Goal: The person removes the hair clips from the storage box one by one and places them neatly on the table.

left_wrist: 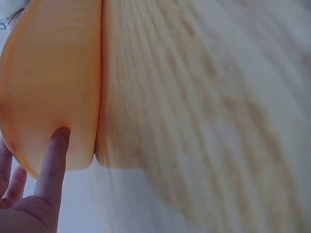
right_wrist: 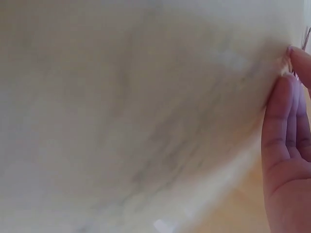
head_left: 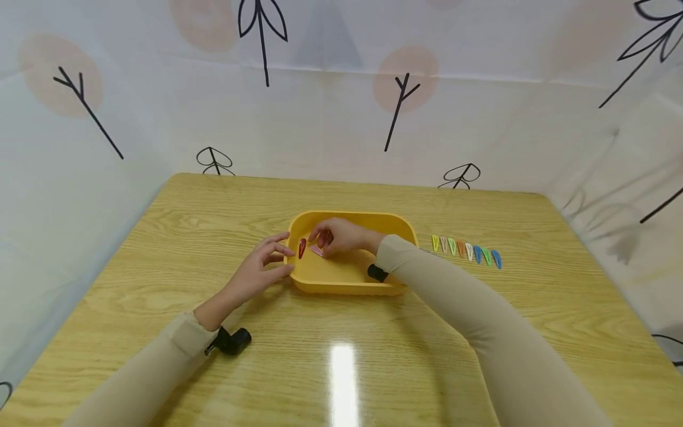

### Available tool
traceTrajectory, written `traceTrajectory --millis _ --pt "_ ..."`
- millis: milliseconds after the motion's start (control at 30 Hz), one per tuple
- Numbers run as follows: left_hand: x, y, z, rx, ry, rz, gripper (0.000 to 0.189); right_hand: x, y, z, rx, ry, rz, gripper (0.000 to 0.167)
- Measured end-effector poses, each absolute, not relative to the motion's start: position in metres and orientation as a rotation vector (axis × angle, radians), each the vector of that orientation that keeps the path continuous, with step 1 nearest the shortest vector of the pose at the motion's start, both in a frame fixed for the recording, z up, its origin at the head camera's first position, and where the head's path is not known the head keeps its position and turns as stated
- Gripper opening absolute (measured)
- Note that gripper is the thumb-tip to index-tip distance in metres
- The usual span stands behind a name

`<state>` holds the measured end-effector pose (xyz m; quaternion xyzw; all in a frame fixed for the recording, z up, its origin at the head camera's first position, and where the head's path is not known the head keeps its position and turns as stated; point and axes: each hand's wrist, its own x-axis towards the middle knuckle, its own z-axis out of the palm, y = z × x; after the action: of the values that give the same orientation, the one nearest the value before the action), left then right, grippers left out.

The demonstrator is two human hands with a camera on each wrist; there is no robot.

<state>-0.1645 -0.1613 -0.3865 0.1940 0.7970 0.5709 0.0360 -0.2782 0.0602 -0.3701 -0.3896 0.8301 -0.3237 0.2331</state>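
A yellow tray (head_left: 336,288) stands on the wooden table. My left hand (head_left: 261,268) is at its left end, fingers fairly straight and touching the rim; in the left wrist view a fingertip (left_wrist: 60,133) presses the tray's outer wall. Inside the tray, my right hand (head_left: 344,235) pinches one end of a pink hair clip (head_left: 316,250) near the tray floor. The right wrist view shows the thumb and fingertips (right_wrist: 286,82) close together, with only a little pink visible between them. A red hair clip (head_left: 302,248) lies left of the pink one, by the tray's left wall.
Right of the tray, several hair clips (head_left: 469,251) in yellow, pink, green, orange, white and blue lie in a row on the table (head_left: 240,204). A black wrist camera (head_left: 232,341) sits at the left cuff, another (head_left: 377,273) at the right. A patterned cloth (head_left: 331,130) hangs behind.
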Motion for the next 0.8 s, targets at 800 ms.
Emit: traceTrajectory --millis 800 --pt "-0.165 -0.161 -0.387 0.587 2.471 1.726 0.025 -0.278 0.065 -0.356 -1.131 2.281 -0.824 0.028"
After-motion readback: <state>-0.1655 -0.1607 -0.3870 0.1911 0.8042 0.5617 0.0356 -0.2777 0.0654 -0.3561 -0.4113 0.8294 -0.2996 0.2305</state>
